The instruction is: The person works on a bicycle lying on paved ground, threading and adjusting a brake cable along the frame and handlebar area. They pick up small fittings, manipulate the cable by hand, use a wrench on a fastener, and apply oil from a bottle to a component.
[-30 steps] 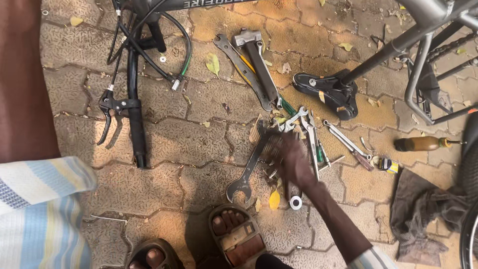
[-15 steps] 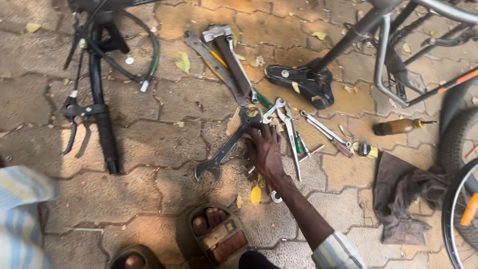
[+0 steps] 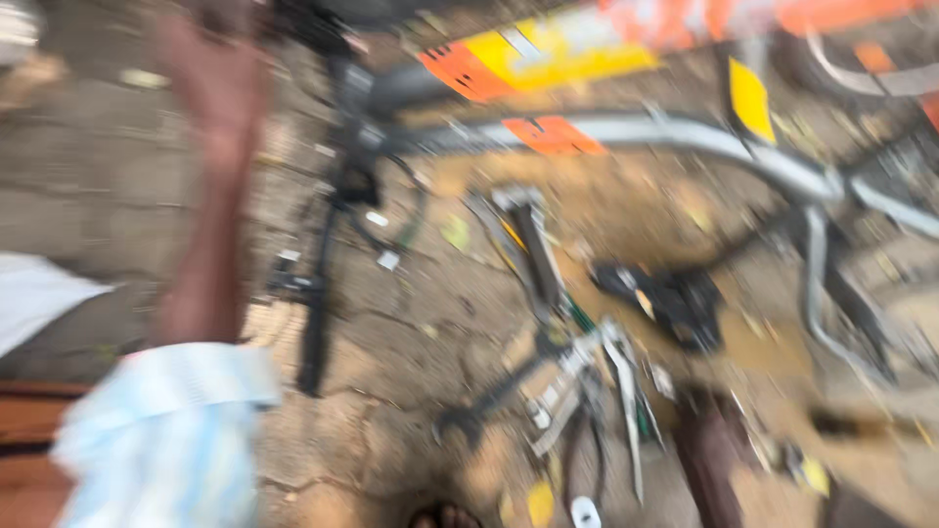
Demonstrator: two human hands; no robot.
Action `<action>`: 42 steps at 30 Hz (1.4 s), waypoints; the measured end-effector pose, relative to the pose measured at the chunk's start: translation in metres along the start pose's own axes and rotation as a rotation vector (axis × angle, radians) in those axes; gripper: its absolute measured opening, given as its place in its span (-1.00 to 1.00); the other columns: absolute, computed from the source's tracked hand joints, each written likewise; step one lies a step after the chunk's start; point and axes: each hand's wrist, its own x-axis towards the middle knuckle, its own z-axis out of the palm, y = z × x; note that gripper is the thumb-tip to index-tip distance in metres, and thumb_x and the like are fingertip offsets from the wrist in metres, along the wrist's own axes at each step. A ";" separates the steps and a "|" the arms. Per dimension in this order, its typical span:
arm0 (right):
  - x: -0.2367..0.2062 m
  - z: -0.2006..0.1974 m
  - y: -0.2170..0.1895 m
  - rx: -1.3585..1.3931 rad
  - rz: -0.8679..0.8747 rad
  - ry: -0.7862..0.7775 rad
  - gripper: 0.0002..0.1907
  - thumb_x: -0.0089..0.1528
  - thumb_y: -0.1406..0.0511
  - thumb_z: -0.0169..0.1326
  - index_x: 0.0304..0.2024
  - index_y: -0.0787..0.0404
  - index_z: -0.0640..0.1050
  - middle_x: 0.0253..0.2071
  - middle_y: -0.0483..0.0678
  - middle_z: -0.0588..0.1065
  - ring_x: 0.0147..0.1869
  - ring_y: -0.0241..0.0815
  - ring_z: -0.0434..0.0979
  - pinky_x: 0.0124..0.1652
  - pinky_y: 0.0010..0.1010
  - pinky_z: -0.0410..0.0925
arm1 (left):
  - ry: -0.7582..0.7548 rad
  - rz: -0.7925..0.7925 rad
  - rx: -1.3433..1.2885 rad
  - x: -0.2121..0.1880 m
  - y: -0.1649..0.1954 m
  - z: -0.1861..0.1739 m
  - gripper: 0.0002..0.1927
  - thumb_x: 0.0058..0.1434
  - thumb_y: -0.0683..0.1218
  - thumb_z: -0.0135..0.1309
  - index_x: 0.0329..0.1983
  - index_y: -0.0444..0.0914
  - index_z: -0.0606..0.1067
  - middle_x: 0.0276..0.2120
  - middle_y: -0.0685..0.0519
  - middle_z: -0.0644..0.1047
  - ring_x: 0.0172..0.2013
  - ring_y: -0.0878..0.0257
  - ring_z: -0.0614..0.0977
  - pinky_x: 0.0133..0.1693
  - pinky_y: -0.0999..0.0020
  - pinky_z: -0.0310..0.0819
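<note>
The whole view is smeared by motion. My left hand (image 3: 217, 68) is raised at the top left, close to the black stem of a bicycle handlebar (image 3: 323, 293) that lies on the paving; its fingers are too blurred to read. My right hand (image 3: 706, 440) is low at the bottom right, just right of a pile of spanners and pliers (image 3: 587, 391). Whether it holds a tool I cannot tell. A long dark spanner (image 3: 489, 401) lies at the left of the pile.
A grey bicycle frame (image 3: 685, 137) with orange and yellow stickers crosses the top. A black saddle (image 3: 665, 303) lies right of centre, a large grey tool (image 3: 528, 244) above the pile. Stone paving (image 3: 411, 342) is underneath. A sandalled foot (image 3: 445, 513) shows at the bottom edge.
The view has swung upward and blurred. My left arm has risen toward the handlebar stem. My right hand has shifted from over the spanners to their right side.
</note>
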 end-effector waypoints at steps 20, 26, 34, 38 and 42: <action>0.051 0.026 -0.037 0.924 0.070 -0.197 -0.66 0.37 0.15 0.00 -0.03 0.31 0.49 -0.33 0.04 0.52 -0.35 -0.04 0.55 -0.31 -0.14 0.45 | 0.037 -0.339 -0.140 -0.006 0.053 -0.005 -0.49 0.38 0.28 -0.11 -0.26 -0.22 0.57 -0.45 0.00 0.61 -0.33 0.08 0.65 -0.24 0.03 0.42; 0.040 -0.010 -0.064 0.995 0.037 -0.209 -0.68 0.41 0.23 0.05 0.03 0.37 0.59 -0.39 0.18 0.49 -0.44 -0.02 0.47 -0.40 -0.20 0.31 | 0.073 -0.256 -0.142 -0.010 0.049 -0.003 -0.49 0.41 0.23 -0.10 -0.32 -0.29 0.50 -0.45 -0.06 0.52 -0.37 0.00 0.55 -0.27 0.03 0.35; 0.053 -0.035 -0.089 0.738 -0.113 -0.351 -0.69 0.26 0.23 0.12 -0.06 0.28 0.66 -0.26 0.15 0.67 -0.08 -0.08 0.76 -0.02 -0.29 0.49 | 0.266 -0.149 -0.174 -0.020 0.027 0.033 -0.52 0.50 0.14 -0.08 -0.35 -0.35 0.43 -0.44 -0.06 0.42 -0.37 0.00 0.49 -0.27 0.03 0.32; 0.043 -0.021 -0.078 0.525 -0.329 -0.262 -0.69 0.26 0.17 0.04 -0.08 0.18 0.65 -0.18 -0.01 0.69 -0.02 -0.22 0.76 0.02 -0.40 0.55 | 0.310 -0.178 -0.262 -0.020 0.016 0.050 -0.51 0.48 0.21 -0.14 -0.32 -0.26 0.47 -0.43 0.05 0.44 -0.36 0.16 0.57 -0.32 0.11 0.42; 0.012 -0.001 -0.095 0.721 -0.102 -0.267 -0.67 0.23 0.20 0.14 -0.06 0.27 0.66 -0.22 0.06 0.69 -0.03 -0.17 0.74 0.06 -0.40 0.48 | 0.249 -0.243 -0.423 -0.023 0.007 0.054 -0.51 0.47 0.26 -0.16 -0.27 -0.19 0.51 -0.33 0.04 0.49 -0.30 0.17 0.61 -0.30 0.13 0.52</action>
